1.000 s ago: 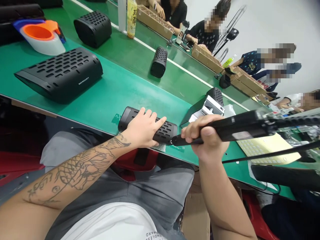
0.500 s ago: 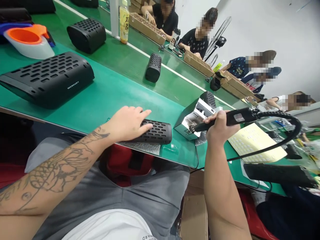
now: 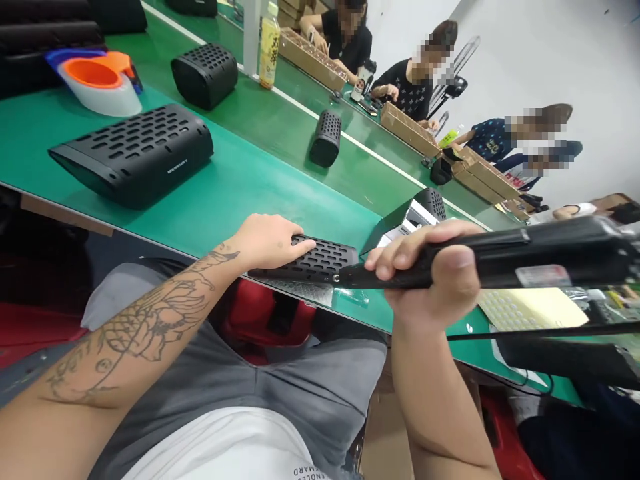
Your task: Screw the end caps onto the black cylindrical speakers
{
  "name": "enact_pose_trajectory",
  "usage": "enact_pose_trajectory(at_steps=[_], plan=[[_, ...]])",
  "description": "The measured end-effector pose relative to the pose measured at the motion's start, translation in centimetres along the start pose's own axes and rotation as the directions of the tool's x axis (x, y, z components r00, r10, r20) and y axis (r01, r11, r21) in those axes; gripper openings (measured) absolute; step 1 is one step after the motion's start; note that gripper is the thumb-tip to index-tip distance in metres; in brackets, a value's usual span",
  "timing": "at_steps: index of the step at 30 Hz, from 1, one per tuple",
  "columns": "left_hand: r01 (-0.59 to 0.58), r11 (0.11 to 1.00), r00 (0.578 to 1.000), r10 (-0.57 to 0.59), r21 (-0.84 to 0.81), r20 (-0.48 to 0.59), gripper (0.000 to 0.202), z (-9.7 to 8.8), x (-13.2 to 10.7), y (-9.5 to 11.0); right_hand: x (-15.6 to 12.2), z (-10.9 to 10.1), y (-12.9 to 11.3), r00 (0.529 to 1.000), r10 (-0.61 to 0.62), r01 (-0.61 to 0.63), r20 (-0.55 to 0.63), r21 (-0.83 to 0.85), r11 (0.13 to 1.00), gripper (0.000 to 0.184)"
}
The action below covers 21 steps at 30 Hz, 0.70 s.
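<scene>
My left hand point(image 3: 273, 240) is closed on a black perforated housing point(image 3: 327, 261) at the table's front edge, thumb on top and the other fingers partly hidden. Wrapped in my right hand point(image 3: 435, 273) is a black electric screwdriver point(image 3: 545, 257), lying nearly level. Its tip points left and meets the near right side of the housing in view; whether a screw is on it is too small to tell. Under the housing lies a sheet of clear bubble wrap point(image 3: 320, 292). Behind my right hand stands a silver metal box point(image 3: 400, 227), partly covered.
More black perforated housings stand left, one large point(image 3: 145, 150) and one further back point(image 3: 205, 73); a small one point(image 3: 327, 137) is on the green belt. An orange-and-white tape dispenser point(image 3: 95, 83), a yellow drink bottle point(image 3: 269, 47) and a yellow tray point(image 3: 535, 307) are around. Several co-workers sit across.
My right hand has brought the screwdriver from the silver box left and nearer to the housing. My left hand has closed more round the housing. The view has shifted slightly.
</scene>
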State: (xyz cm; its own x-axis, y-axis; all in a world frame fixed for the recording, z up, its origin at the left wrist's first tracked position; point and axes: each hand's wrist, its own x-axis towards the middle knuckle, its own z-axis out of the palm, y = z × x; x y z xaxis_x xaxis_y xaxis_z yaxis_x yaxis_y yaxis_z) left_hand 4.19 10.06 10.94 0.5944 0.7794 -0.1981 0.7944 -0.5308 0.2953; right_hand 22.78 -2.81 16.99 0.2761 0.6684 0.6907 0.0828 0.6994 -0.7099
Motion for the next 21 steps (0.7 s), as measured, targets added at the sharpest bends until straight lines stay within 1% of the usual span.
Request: enact_pose_trajectory(at_steps=[3, 6, 11, 15, 19, 21], plan=[[-0.004, 1.0, 1.0, 0.004, -0.011, -0.007, 0.079, -0.1, -0.2, 0.1, -0.4, 2.0, 1.5, 0.999, 0.001, 0.0, 0.041, -0.004, 1.0, 0.031], [-0.004, 0.999, 1.0, 0.004, -0.036, -0.012, 0.074, -0.1, -0.3, 0.2, -0.5, 2.6, 2.3, 0.997, 0.075, -0.074, 0.031, -0.029, 0.997, 0.033], [-0.023, 0.998, 1.0, 0.022, -0.066, -0.017, 0.067, -0.1, -0.2, 0.1, -0.6, 2.7, 2.7, 0.991, 0.134, -0.133, 0.014, -0.08, 0.988, 0.044], [-0.026, 0.996, 1.0, 0.025, -0.083, -0.018, 0.066, -0.1, -0.1, 0.1, -0.5, 2.6, 3.2, 0.986, 0.168, -0.166, 0.014, -0.073, 0.983, 0.045], [-0.026, 0.994, 1.0, 0.025, -0.102, -0.014, 0.068, -0.3, 0.0, 0.2, -0.3, 2.4, 3.8, 0.98, 0.188, -0.187, 0.07, -0.026, 0.982, 0.043], [-0.029, 0.995, 1.0, 0.028, -0.1, -0.013, 0.069, -0.5, 0.1, 0.2, -0.3, 2.3, 3.9, 0.978, 0.173, -0.171, 0.116, -0.022, 0.985, 0.043]])
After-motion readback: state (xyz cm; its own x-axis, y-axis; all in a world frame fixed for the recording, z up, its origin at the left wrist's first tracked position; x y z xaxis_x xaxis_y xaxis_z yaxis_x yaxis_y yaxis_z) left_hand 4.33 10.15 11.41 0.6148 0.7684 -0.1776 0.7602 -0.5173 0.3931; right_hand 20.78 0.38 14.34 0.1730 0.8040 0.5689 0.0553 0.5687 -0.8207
